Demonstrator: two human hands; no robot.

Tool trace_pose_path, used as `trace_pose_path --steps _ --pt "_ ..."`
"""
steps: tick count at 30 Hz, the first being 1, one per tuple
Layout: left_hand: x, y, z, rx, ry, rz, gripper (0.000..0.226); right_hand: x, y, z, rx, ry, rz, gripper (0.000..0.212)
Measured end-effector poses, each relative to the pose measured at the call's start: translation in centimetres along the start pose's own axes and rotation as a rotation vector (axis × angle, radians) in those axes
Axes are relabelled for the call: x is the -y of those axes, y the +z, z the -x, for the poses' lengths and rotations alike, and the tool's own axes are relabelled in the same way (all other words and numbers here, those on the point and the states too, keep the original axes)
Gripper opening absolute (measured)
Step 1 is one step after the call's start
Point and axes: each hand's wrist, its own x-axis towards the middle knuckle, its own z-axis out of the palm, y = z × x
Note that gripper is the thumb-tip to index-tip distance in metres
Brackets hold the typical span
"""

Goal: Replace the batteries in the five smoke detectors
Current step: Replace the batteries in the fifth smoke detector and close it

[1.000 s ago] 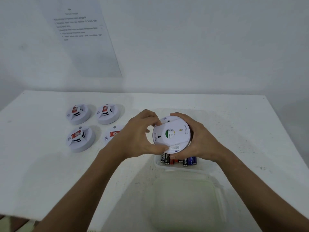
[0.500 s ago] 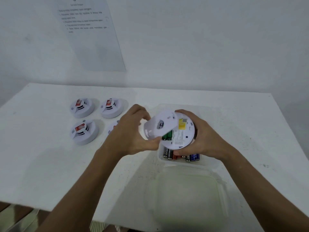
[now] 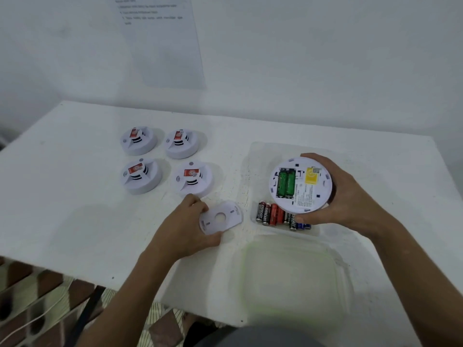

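My right hand grips the opened smoke detector by its rim, thumb curled under the near edge and fingers wrapped round the far side, holding it tilted up toward me above the clear plastic container on the right of the table. Its back faces me: two green batteries sit side by side in the compartment on the left half, and a yellow label lies to their right (the small print below it is too fine for me to read).

My left hand holds the detached white backplate down low at the table surface, just left of the container; my thumb is along its near edge and my fingers curl over its left side. I cannot tell whether the plate already rests fully on the table.

Inside the container, under the detector, lies a row of loose batteries, black, red and blue ones touching each other. Nearer to me sits the container's translucent lid with a greenish rim.

On the far left, four closed smoke detectors stand in a two-by-two block, each with a red sticker on top; the near right one is just beyond my left fingers. A printed sheet hangs on the wall behind.
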Motion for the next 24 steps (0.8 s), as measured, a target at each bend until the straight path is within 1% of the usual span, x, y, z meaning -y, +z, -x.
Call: trace_pose_path --steps 2,5,6,8,9,12,15,18,21,24 --pt "-1.1 -1.0 0.1 -0.043 0.026 0.054 0.065 0.1 0.3 0.1 0.014 0.001 -0.006 0.105" --pt "-4.5 -3.5 -0.2 -0.184 0.179 0.219 0.046 0.2 0.7 0.4 0.037 -0.005 -0.013 0.107" --pt "-5.9 -4.3 -0.5 -0.193 0.243 0.276 0.04 0.3 0.9 0.5 0.042 -0.012 -0.006 0.107" --pt "-8.5 -5.3 -1.2 -0.148 0.362 0.353 0.034 0.5 1.1 0.6 0.039 -0.028 -0.007 0.106" --pt "-9.5 -5.6 -1.5 -0.119 0.414 0.348 0.033 0.7 1.2 0.7 0.035 -0.038 -0.017 0.104" --pt "-11.5 -5.7 -2.7 -0.062 0.521 0.206 0.031 1.1 1.0 1.2 0.016 -0.066 -0.025 0.099" --pt "-12.5 -5.7 -3.7 -0.01 0.541 0.102 0.028 0.8 0.6 1.9 -0.013 -0.048 -0.014 0.099" --pt "-13.3 -5.8 -4.1 0.034 0.574 0.1 0.025 0.4 0.2 2.6 -0.033 -0.03 -0.027 0.098" --pt "-13.9 -5.5 -4.5 0.077 0.579 0.09 0.028 0.3 -0.3 3.2 -0.044 -0.024 -0.024 0.098" --pt "-14.5 -4.6 -4.6 0.083 0.622 0.058 0.031 -0.1 -0.7 4.2 -0.044 -0.007 -0.016 0.099"
